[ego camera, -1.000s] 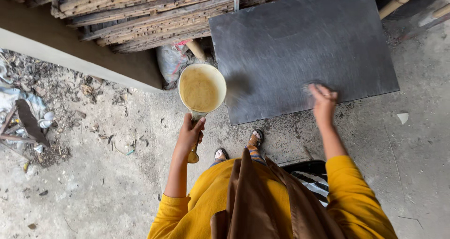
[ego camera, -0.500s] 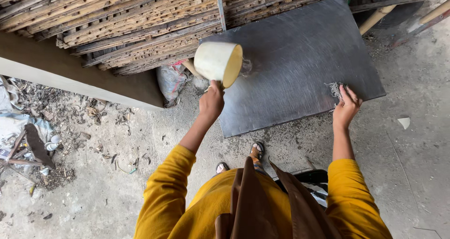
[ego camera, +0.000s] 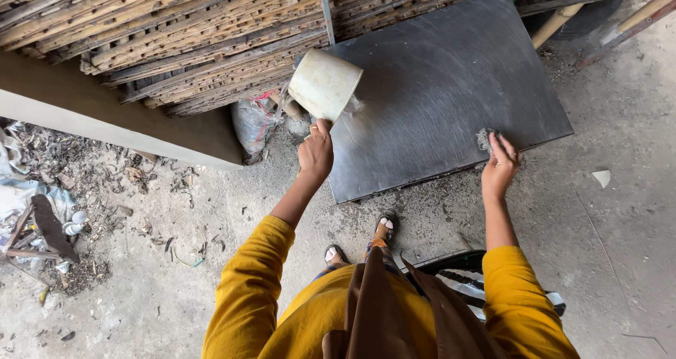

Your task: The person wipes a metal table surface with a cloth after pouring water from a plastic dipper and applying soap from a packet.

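- here, a cream plastic mug is tipped on its side over the upper left corner of the dark metal sheet, its mouth turned toward the sheet and a thin stream of liquid leaving the rim.
- the left hand is just below the mug at the sheet's left edge, fingers curled together in a fist around the mug's handle; the handle itself is hidden by the hand.
- the right hand lies at the sheet's lower right edge, fingers pressed together and laid flat on a small grey scrubbing pad that rests on the sheet.
- the sheet is a large rectangle with fine swirl marks, lying on the concrete floor.
- just left of the sheet's upper corner, a crumpled grey plastic bag with a red tie sits on the ground.
- behind the sheet, a stack of bamboo slats runs along its far edge.
- well left of the sheet, debris and a broken wooden frame lie on the floor.
- below the sheet's near edge, two sandalled feet and yellow sleeves show.
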